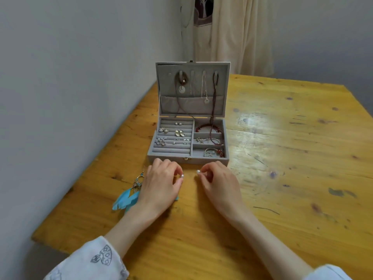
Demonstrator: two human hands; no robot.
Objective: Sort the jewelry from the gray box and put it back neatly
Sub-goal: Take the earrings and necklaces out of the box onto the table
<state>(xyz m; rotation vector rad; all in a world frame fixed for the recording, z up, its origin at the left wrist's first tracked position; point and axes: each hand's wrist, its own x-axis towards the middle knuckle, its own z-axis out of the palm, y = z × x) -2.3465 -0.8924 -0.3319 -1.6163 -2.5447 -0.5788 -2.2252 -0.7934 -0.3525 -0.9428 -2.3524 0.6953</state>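
The gray box [171, 157] stands open on the wooden table, lid upright. Necklaces [203, 85] hang inside the lid. Small earrings and rings [179, 132] sit in the ring rolls on the left, and red bead bracelets [210, 128] lie in the right compartments. Just in front of the box, my left hand [161, 182] pinches a small pearl earring [182, 176]. My right hand [218, 180] pinches a second pearl earring [198, 171]. Both pearls face each other, a short gap apart. A blue feather earring [129, 196] lies on the table beside my left wrist, partly hidden by it.
The wooden table [282, 158] runs along a gray wall on the left. A cream curtain [238, 33] hangs behind the table's far edge. The table's left edge lies close to the feather earring.
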